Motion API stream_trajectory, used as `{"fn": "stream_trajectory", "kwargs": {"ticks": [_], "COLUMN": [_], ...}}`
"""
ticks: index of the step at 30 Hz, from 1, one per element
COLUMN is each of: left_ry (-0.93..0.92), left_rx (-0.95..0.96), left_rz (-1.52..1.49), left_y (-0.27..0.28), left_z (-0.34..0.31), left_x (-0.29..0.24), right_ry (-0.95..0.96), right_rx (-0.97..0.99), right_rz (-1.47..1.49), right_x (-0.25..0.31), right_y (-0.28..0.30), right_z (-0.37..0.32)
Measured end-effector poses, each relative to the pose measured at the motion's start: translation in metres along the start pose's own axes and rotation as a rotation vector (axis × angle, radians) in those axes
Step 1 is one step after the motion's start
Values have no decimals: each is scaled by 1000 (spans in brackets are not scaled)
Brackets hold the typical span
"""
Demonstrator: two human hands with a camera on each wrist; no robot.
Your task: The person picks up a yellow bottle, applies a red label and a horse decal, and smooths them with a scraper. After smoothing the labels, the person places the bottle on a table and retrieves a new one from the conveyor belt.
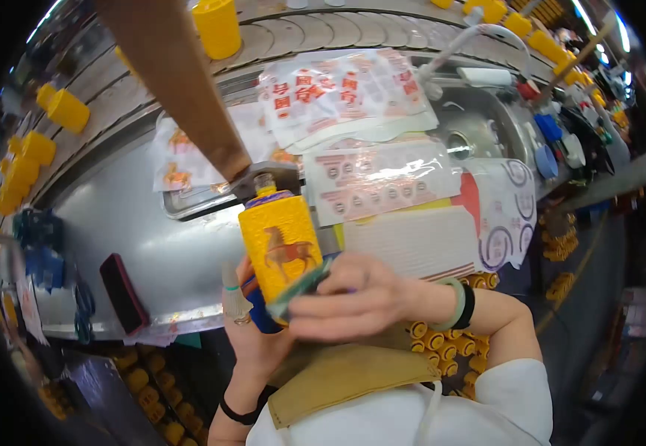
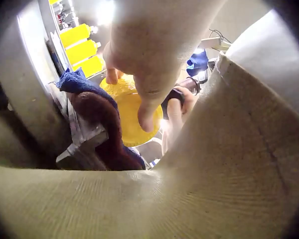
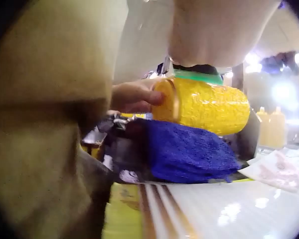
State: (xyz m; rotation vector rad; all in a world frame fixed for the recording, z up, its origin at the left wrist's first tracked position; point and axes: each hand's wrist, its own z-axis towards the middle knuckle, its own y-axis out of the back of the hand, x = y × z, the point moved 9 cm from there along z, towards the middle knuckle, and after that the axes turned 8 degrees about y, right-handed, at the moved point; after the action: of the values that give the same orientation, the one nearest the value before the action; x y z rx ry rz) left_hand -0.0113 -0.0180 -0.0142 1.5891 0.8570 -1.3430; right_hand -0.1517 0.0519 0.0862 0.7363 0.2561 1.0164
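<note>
A yellow textured bottle (image 1: 252,223) with a brown horse picture lies tilted, its neck pointing away from the body beside a dark metal bracket at the end of a wooden beam. My left hand (image 1: 256,348) holds its base end; in the left wrist view the thumb presses on the yellow bottle (image 2: 132,124). A pale cover sits on one left finger. My right hand (image 1: 360,297) grips a dark pad with a green edge (image 1: 302,290) against the bottle's lower side. Beneath the bottle lies a blue cloth (image 3: 189,152).
Printed sheets (image 1: 345,97) and a stack of pale labels (image 1: 405,241) cover the steel counter beside a sink (image 1: 479,111). A phone (image 1: 124,293) lies at left. Several yellow bottles (image 1: 69,110) stand along a conveyor (image 1: 301,33) behind. The wooden beam (image 1: 178,89) slants over the counter.
</note>
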Motion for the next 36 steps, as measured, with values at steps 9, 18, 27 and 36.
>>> {"fn": "stream_trajectory", "kwargs": {"ticks": [9,18,27,36], "left_ry": [-230,-129,-127,-123], "left_rx": [-21,-20,-24,-45], "left_rz": [684,342,370,365], "left_y": [-16,-16,-19,-17], "left_z": [-1,1,1,0], "left_x": [-42,-15,-19,-16], "right_ry": [-1104,-1448,-1513,-1331], "right_rx": [-516,104,369,262], "right_rz": [539,-723,-915,-925], "right_x": [-61,-37,-18,-20], "right_y": [28,189,208,178], "right_z": [-100,-285,-333,-304]}}
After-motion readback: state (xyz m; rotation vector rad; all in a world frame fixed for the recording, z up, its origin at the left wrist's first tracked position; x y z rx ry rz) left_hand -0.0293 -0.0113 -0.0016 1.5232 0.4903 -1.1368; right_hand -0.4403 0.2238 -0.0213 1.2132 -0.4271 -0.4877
